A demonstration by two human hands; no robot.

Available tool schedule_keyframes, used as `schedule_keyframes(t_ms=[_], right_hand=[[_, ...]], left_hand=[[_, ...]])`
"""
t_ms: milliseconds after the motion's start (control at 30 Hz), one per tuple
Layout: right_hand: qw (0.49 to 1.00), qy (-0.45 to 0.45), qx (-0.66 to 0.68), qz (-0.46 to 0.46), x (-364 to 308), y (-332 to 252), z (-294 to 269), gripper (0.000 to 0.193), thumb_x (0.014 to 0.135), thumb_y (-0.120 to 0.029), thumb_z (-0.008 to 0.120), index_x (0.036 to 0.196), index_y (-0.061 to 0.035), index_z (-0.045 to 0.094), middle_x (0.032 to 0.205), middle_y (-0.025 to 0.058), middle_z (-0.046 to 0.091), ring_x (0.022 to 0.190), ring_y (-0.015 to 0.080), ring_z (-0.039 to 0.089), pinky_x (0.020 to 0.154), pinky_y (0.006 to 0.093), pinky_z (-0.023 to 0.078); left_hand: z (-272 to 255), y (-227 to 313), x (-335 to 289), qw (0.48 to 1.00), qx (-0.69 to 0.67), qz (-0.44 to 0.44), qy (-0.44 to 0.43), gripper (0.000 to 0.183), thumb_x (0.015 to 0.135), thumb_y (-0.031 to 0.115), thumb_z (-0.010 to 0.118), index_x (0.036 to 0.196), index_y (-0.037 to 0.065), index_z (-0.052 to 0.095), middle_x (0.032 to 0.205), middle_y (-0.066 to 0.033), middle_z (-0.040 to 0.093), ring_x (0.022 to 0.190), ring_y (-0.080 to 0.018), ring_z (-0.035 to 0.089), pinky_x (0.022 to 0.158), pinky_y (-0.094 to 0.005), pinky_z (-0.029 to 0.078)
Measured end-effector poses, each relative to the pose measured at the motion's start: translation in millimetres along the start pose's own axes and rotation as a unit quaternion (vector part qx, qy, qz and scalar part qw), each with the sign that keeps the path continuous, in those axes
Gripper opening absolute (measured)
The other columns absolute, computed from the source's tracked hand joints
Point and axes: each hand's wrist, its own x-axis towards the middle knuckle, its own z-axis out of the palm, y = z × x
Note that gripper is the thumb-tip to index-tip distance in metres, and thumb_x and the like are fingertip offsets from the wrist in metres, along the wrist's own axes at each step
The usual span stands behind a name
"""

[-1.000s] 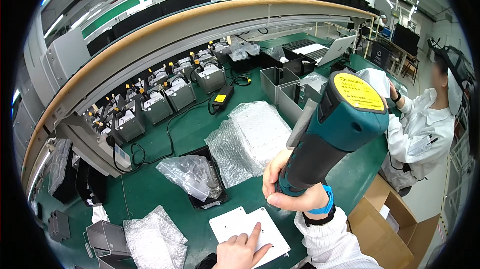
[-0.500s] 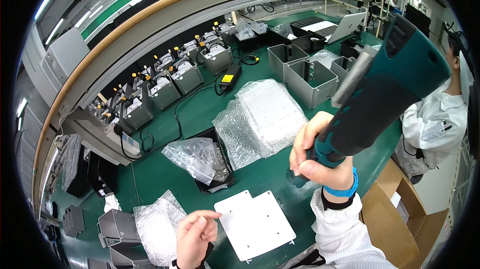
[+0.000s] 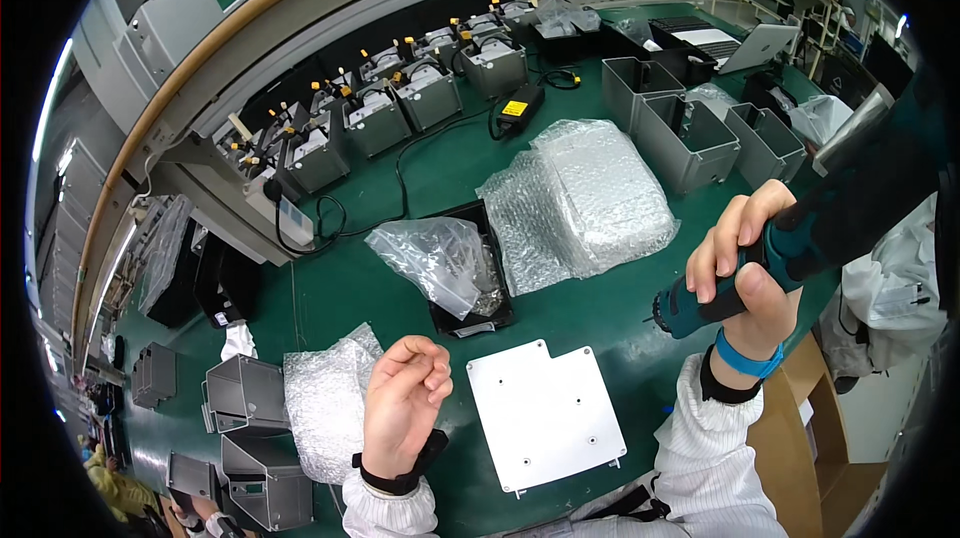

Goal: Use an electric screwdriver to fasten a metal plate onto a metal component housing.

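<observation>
My right hand (image 3: 745, 263) is wrapped round a teal and black cordless screwdriver (image 3: 850, 203). It is raised over the right side of the bench, with the driver's narrow nose pointing left and down. My left hand (image 3: 405, 408) hovers just left of a white flat plate (image 3: 540, 413), palm up, fingers curled together against the thumb. Whatever they may pinch is too small or hidden to see. The plate lies on the green bench, with a notch at one corner, several small holes and short pegs at its near edge. Neither hand touches it.
Beyond the plate sit a black tray (image 3: 505, 313) with bagged small parts and a bubble-wrapped bundle (image 3: 610, 203). More bubble wrap (image 3: 325, 403) lies left beside grey housings (image 3: 265, 478). Rows of grey units (image 3: 375, 123) with cables stand behind. At right are a cardboard box (image 3: 815, 438) and a person (image 3: 890, 288).
The view has shifted. My right hand has carried the screwdriver rightward, with its nose now in sight. My left hand has drawn back from the plate's edge, and its outstretched forefinger has curled in.
</observation>
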Motion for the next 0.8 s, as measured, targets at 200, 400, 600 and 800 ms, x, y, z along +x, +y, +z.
schedule_keyframes(t_ms=[200, 400, 600, 800], right_hand=[[1.000, -0.012, 0.014, 0.000, 0.8, 0.1, -0.7, 0.027, 0.071, -0.003, 0.060, 0.088, -0.0022, 0.039, 0.069, 0.0094, 0.049, 0.053, 0.0152, 0.054, 0.053, 0.0270, 0.048], [1.000, 0.002, 0.009, 0.004, -0.3, 2.4, -1.8, 0.028, 0.070, -0.003, 0.062, 0.086, -0.0024, 0.039, 0.068, 0.0086, 0.049, 0.053, 0.0144, 0.054, 0.053, 0.0262, 0.048], [1.000, -0.005, -0.004, -0.006, 2.5, 0.5, -4.6, 0.028, 0.068, -0.002, 0.063, 0.086, -0.0026, 0.042, 0.067, 0.0074, 0.050, 0.056, 0.0124, 0.055, 0.053, 0.0238, 0.047], [1.000, -0.004, -0.006, -0.010, 2.3, 3.3, -3.0, 0.027, 0.066, 0.000, 0.064, 0.084, -0.0022, 0.044, 0.067, 0.0078, 0.053, 0.059, 0.0104, 0.053, 0.054, 0.0221, 0.046]], left_hand=[[1.5, 1.2, 1.7, 0.999, 0.042, -0.023, -0.004, 0.013, 0.086, 0.006, 0.047, 0.086, -0.004, 0.056, 0.063, 0.0014, 0.040, 0.057, -0.0049, 0.033, 0.049, -0.0194, 0.025], [-10.6, -11.6, -0.1, 0.852, 0.521, 0.034, 0.034, 0.024, 0.085, 0.015, 0.057, 0.069, -0.002, 0.056, 0.047, 0.0030, 0.037, 0.044, -0.0037, 0.027, 0.042, -0.0246, 0.020], [-21.8, -22.1, -25.8, 0.802, 0.585, -0.090, -0.079, 0.034, 0.083, 0.027, 0.064, 0.071, -0.004, 0.061, 0.047, -0.0026, 0.045, 0.044, -0.0066, 0.036, 0.042, -0.0251, 0.029], [-28.1, -31.8, -33.8, 0.867, 0.463, -0.173, -0.059, 0.028, 0.081, 0.019, 0.067, 0.065, -0.003, 0.059, 0.050, 0.0057, 0.045, 0.047, -0.0016, 0.034, 0.044, -0.0201, 0.024]])
